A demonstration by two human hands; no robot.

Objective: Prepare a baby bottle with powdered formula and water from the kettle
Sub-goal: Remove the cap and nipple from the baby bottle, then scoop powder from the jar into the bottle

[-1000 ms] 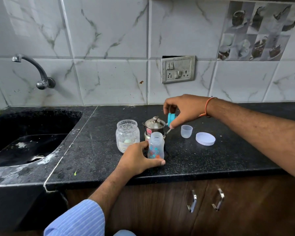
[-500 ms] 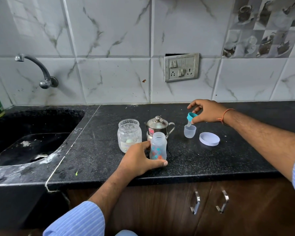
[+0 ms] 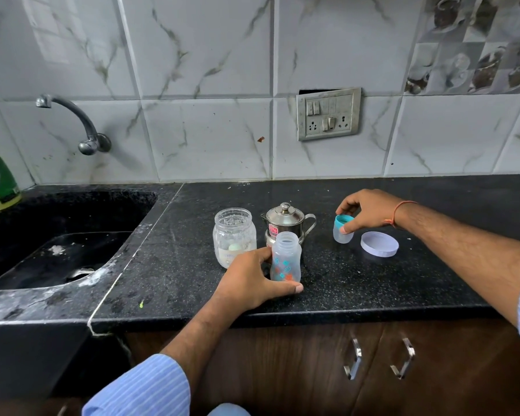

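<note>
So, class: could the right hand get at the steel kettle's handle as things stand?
Probably yes: the right hand is on the small cup, and the kettle handle points toward it over bare counter.

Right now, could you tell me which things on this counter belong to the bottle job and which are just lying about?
In use: baby bottle, formula jar, steel kettle, teal nipple ring in clear cap, white lid.
Lying about: green bottle, tap, wall socket.
</note>
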